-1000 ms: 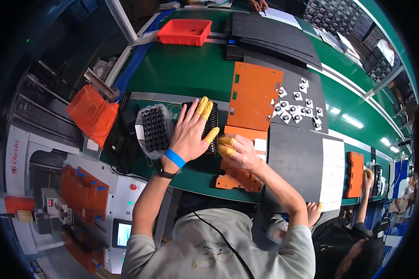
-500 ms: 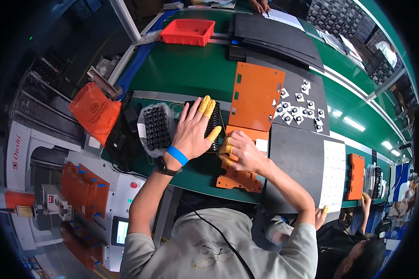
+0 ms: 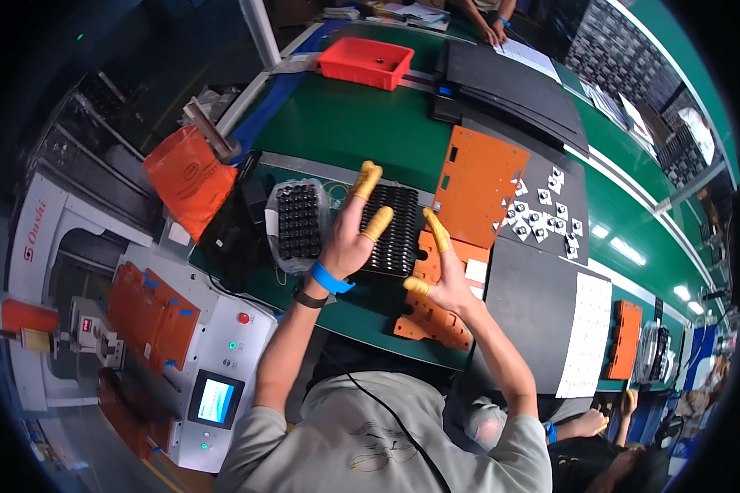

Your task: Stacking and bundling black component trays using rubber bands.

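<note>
My left hand, with yellow finger cots and a blue wristband, is over the left edge of a black ribbed tray. Its thumb and fingers are spread with nothing between them. My right hand is at the tray's right side, above the lower orange plate; its cotted thumb and index finger are wide apart, holding nothing visible. Beyond it lies a larger orange plate with slots. Left of the tray, a clear plastic bag holds rows of round black parts.
Several small black parts on white squares lie on a dark mat at right. A red bin stands far back. At left are an orange bag and a white machine with a screen. Other people's hands show at the far side and lower right.
My right hand has gone from closed fingers to spread ones and stands off the orange plate. My left hand has lifted from lying across the black tray to its left edge. The view has shifted.
</note>
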{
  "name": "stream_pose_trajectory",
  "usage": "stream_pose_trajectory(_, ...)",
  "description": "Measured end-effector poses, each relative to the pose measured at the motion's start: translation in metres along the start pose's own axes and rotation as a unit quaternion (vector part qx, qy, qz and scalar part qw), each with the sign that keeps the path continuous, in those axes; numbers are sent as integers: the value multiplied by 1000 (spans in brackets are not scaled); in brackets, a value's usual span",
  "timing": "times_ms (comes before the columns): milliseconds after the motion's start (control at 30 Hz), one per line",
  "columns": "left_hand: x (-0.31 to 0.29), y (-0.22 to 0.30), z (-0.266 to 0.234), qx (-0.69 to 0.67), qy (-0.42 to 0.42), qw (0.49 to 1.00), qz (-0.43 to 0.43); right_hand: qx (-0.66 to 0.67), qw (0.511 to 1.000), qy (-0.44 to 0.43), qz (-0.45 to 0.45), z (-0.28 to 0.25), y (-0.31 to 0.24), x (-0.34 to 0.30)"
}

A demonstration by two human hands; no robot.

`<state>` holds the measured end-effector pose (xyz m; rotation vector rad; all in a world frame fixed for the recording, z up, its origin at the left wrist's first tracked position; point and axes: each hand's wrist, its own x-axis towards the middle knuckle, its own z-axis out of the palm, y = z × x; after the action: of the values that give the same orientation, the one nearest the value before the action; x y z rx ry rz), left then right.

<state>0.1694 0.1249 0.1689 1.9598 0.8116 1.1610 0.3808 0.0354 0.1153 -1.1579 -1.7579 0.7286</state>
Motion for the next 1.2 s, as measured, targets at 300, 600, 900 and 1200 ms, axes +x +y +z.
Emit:
stream_pose_trajectory(300,-69,-151,17,-290,27,950,-116,186,981,-25,48,42,29,33)
stream_pose_trajectory(600,-62,-95,1,-361,-31,911,-196,141,987,-64,35,34,19,33)
stream_pose_trajectory(900,-88,-51,-18,-195,33,968,-156,25,998,-62,20,4,-1,39)
stream_pose_trajectory(1200,-32,-90,-55,227,129,953,-155,-183,976,-93,-67,5,-52,48)
